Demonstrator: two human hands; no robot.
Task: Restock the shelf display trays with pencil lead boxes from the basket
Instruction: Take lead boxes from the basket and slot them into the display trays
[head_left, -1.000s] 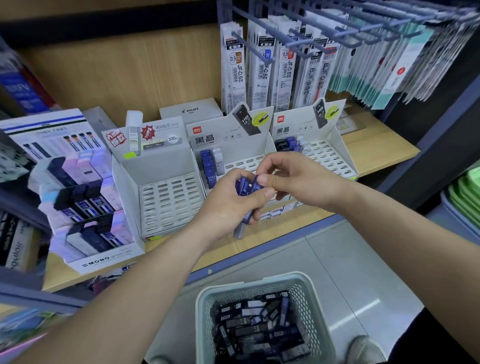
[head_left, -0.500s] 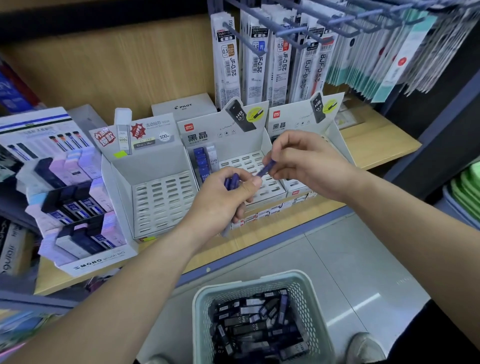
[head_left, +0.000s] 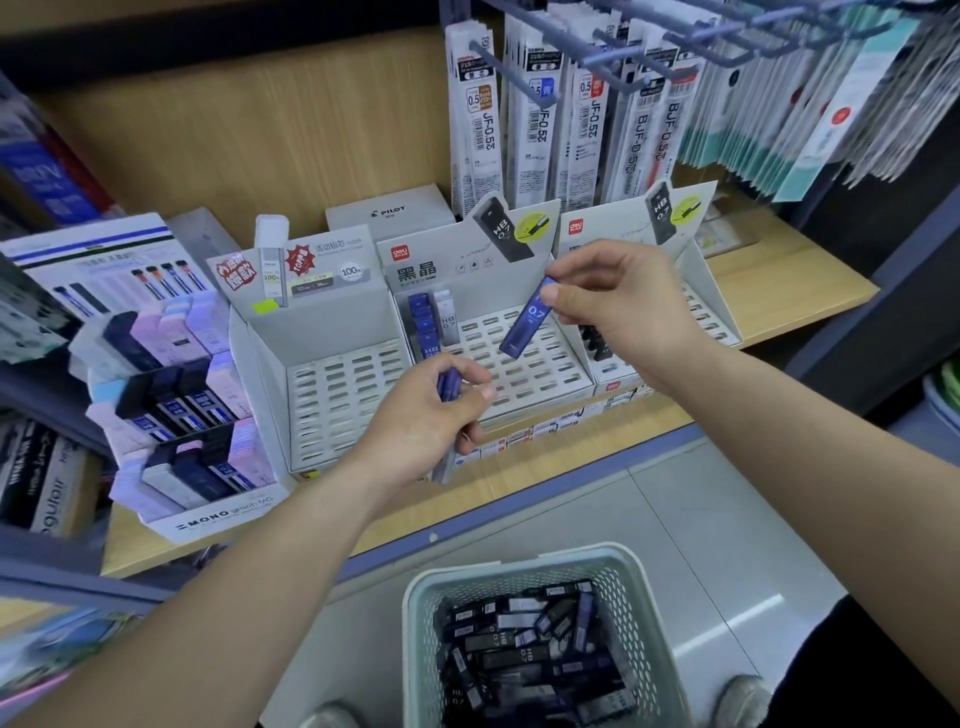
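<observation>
Right grip (head_left: 618, 306) pinched one blue lead box (head_left: 530, 325) by its top end, tilted above the middle tray (head_left: 540, 374), while left grip (head_left: 426, 421) clamped spare boxes (head_left: 448, 384) near the front edge of the shelf (head_left: 571, 457); so slight a pinch probably risked a mis-slotted, dropped box

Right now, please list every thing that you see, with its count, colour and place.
display trays: three, white, side by side on shelf.
shelved lead boxes: one short row, blue, back left of middle tray.
held lead box: one, blue, marked 0.7, above middle tray.
bundled lead boxes: count unclear, blue, before middle tray.
basket: one, pale green, below shelf.
basket lead boxes: many, dark, loose in basket.
MONO display: one, white, shelf left.
refill packs: many, clear, hanging above trays.
left-hand grip: one, bare, holds bundled lead boxes.
right-hand grip: one, bare, pinches held lead box.
</observation>
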